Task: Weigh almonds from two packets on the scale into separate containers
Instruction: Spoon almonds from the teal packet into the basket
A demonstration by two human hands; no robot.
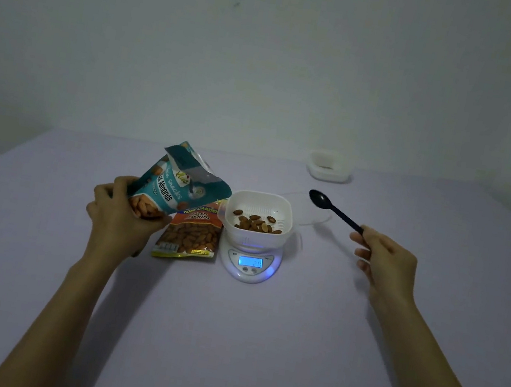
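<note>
My left hand [120, 215] grips the bottom of a teal almond packet [179, 181], held tilted with its open top toward the scale. An orange almond packet [190, 236] lies flat on the table beneath it. A white container [261, 202] with several almonds [254, 223] in it stands on the white digital scale [249, 264], whose blue display is lit. To the right, my right hand [383, 263] holds a black spoon [333, 209] by its handle, with the bowl raised and pointing up-left, apart from the container.
A second white container [328, 168] sits at the far right near the table's back edge. A thin white cable [311, 215] runs behind the scale. The table [224, 339] is covered with a pale lilac cloth.
</note>
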